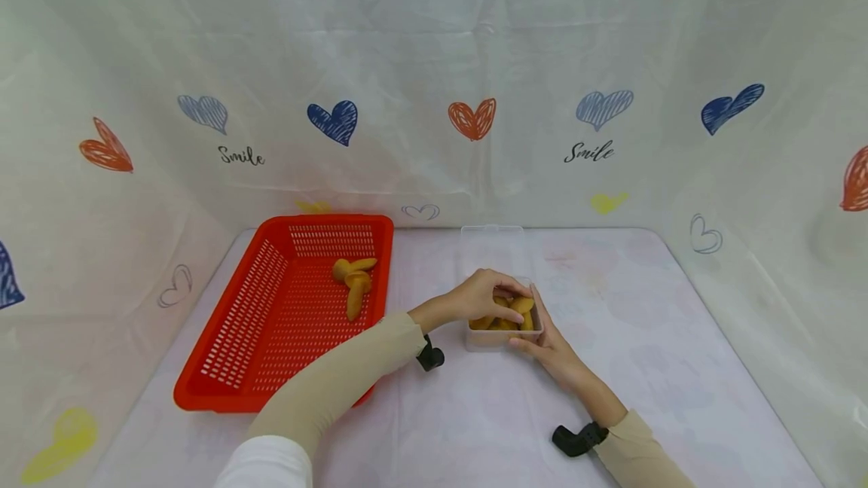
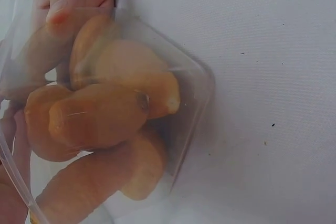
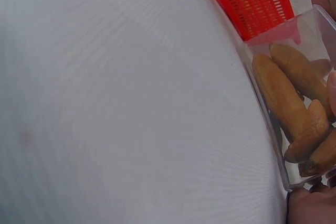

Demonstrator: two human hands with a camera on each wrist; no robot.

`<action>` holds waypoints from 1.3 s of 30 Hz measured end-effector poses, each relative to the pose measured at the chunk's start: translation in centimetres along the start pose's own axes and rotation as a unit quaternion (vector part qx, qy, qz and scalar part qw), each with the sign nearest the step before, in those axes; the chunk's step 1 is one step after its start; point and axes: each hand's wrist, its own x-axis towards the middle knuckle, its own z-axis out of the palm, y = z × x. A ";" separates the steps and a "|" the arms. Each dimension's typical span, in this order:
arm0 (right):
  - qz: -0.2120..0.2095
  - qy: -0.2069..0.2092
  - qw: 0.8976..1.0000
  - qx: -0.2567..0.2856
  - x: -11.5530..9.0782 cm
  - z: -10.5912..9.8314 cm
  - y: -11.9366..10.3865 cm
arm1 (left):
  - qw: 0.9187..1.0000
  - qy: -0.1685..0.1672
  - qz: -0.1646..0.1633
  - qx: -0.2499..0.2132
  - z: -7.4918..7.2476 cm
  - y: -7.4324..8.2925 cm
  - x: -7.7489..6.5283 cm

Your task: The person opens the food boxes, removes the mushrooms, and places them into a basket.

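Note:
My left hand (image 1: 484,294) reaches over a clear plastic box (image 1: 484,342), thumb and fingers bent down around a brown mushroom (image 1: 522,304) in it. Several more mushrooms (image 2: 100,116) fill the box, visible through its wall in the left wrist view. My right hand (image 1: 552,352) grips the box at its right side, its thumb (image 2: 59,11) on the near wall. Long stems and caps (image 3: 281,93) lie against the box wall in the right wrist view. Two brown mushrooms (image 1: 356,288) lie in the red basket to the left.
The red plastic basket (image 1: 271,221) stands on the left of the table, partly behind my left forearm. The box's clear lid (image 1: 492,247) lies folded back behind it. White sheeting with printed hearts (image 1: 472,120) rises behind and beside the table.

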 end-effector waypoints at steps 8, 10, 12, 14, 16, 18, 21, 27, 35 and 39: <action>0.003 -0.005 1.000 0.003 -0.1 0.0 0.0 | 1.000 -0.016 -0.001 0.015 -0.1 0.1 -0.1; 0.006 -0.004 1.000 0.000 -0.1 0.0 0.0 | 0.999 -0.026 0.001 0.023 -0.1 0.2 -0.1; 0.007 -0.005 1.000 -0.001 -0.2 0.0 0.0 | 0.999 -0.037 0.006 0.033 -0.1 0.2 -0.2; 0.005 -0.007 1.000 0.003 -0.2 -0.1 0.0 | 0.998 -0.046 0.012 0.042 -0.1 0.1 -0.2; 0.003 -0.008 1.000 0.006 -0.2 -0.1 0.0 | 0.997 -0.052 0.016 0.047 -0.1 0.1 -0.2; 0.002 -0.008 1.000 0.006 -0.2 -0.2 0.0 | 0.997 -0.057 0.018 0.050 -0.1 0.1 -0.2; 0.003 -0.006 1.000 0.001 -0.2 -0.2 0.1 | 0.997 -0.058 0.019 0.044 -0.2 0.2 -0.2; -0.002 -0.003 1.000 -0.001 -0.1 -0.1 0.1 | 0.999 -0.034 0.002 0.032 -0.5 0.6 -0.2; -0.026 0.004 1.000 -0.006 0.1 0.0 0.3 | 1.000 -0.002 0.005 0.029 -1.3 1.1 -0.2; -0.017 0.014 1.000 -0.015 0.1 0.1 0.3 | 0.999 0.011 0.016 0.027 -2.2 1.6 -0.3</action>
